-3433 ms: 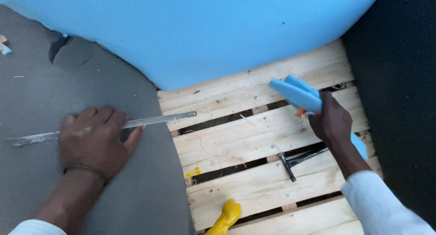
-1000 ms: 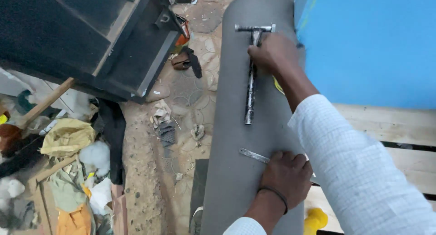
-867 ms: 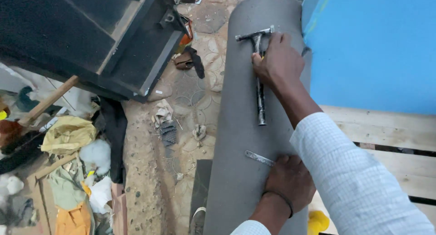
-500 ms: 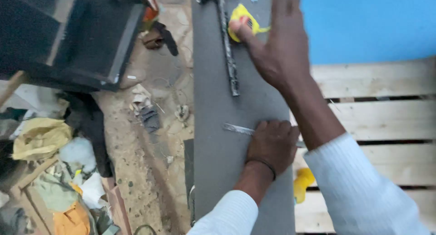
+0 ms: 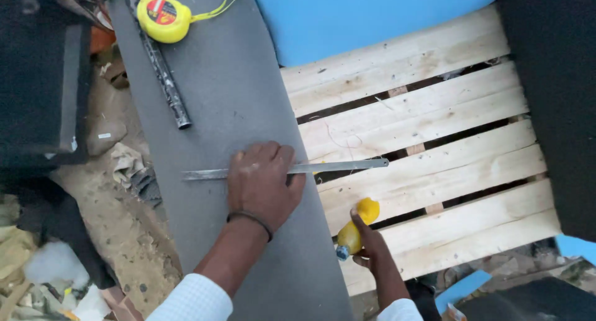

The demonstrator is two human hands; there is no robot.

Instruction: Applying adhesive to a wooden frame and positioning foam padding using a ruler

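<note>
A long flat metal ruler (image 5: 335, 167) lies crosswise over a strip of grey foam sheet (image 5: 248, 110), one end on the grey and the other reaching out over the pale slats of a wooden pallet (image 5: 434, 141). The left hand (image 5: 262, 184) lies flat on top of the ruler with its fingers spread, palm down — pressing it against the foam near the sheet's right edge. Just beside the foam's edge, lower down, the right hand (image 5: 367, 246) is curled round a yellow-handled tool (image 5: 355, 226) that rests on a pallet slat; whether the tool's dark tip touches the foam cannot be told. Further up the grey strip lies a dark metal bar (image 5: 162, 66), running lengthwise, and near its upper end sits a yellow tape measure (image 5: 162, 18) with a thin yellow cord. A large blue foam block (image 5: 360, 13) lies above the pallet — its lower edge resting on the top slats. To the left, rags and scraps (image 5: 127, 166) lie on bare ground.
</note>
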